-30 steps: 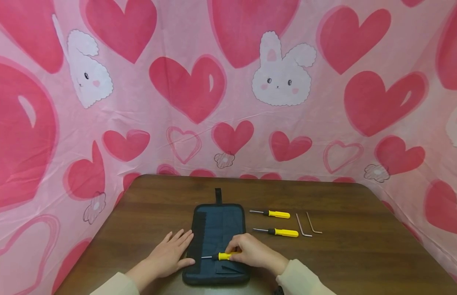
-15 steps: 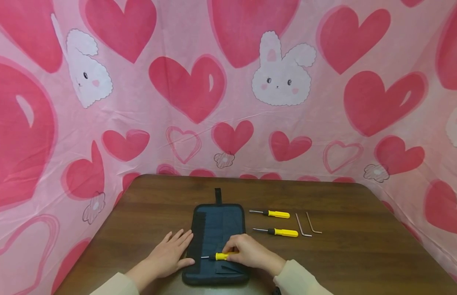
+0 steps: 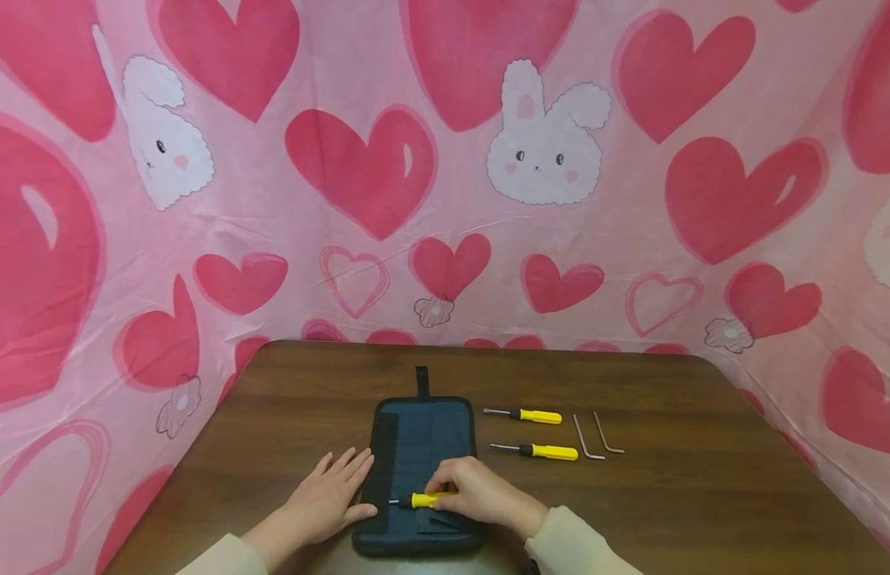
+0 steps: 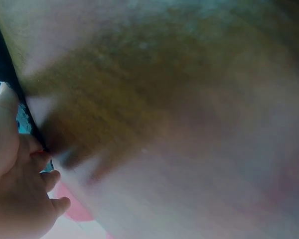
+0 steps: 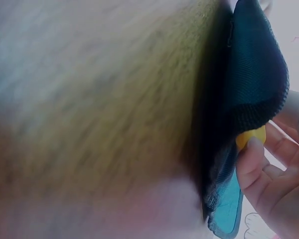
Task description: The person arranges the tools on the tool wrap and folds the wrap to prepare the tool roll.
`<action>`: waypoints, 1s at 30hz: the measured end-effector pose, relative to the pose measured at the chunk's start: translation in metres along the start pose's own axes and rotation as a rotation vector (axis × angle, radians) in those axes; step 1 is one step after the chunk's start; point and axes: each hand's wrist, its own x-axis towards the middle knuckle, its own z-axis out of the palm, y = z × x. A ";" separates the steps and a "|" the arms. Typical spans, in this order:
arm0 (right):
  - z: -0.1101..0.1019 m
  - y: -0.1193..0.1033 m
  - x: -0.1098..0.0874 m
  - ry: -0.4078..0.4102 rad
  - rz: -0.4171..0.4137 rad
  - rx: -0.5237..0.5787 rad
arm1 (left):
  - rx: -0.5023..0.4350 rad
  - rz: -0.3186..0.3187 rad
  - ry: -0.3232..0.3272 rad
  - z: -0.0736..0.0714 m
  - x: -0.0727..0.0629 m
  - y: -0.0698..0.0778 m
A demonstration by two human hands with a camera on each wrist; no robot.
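Observation:
A dark fabric tool roll lies unfolded on the table, its black strap pointing toward the far side. My right hand pinches the yellow handle of a screwdriver over the roll's near half. The screwdriver lies crosswise with its shaft toward the left, its tip at the black band along the roll's left side. My left hand rests spread at the roll's left edge, fingers straight. In the right wrist view, the thumb and fingers hold the yellow handle beside a raised dark flap.
Two more yellow-handled screwdrivers, the far one and the near one, lie right of the roll. Beside them are two L-shaped hex keys, one silvery and one darker. A heart-patterned pink cloth hangs behind the wooden table.
My right hand has moved slightly left with the screwdriver, and less of its shaft shows at the black band. The left hand stays in place.

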 end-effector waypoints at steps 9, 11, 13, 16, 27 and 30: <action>0.002 0.000 0.005 -0.004 0.022 0.037 | 0.011 -0.004 0.009 -0.001 -0.003 0.001; 0.003 0.001 0.005 -0.001 0.026 0.039 | 0.008 -0.006 0.006 -0.001 -0.003 0.001; 0.003 0.001 0.005 0.002 0.036 0.050 | 0.012 -0.004 0.004 -0.001 -0.003 0.000; 0.004 0.003 0.004 0.004 0.051 0.079 | 0.005 -0.003 0.001 0.000 -0.003 0.000; 0.002 0.006 -0.002 0.016 0.085 0.178 | -0.006 -0.005 -0.007 0.000 -0.001 0.001; 0.001 0.009 -0.003 0.023 0.086 0.208 | 0.000 0.001 0.001 0.000 -0.001 0.001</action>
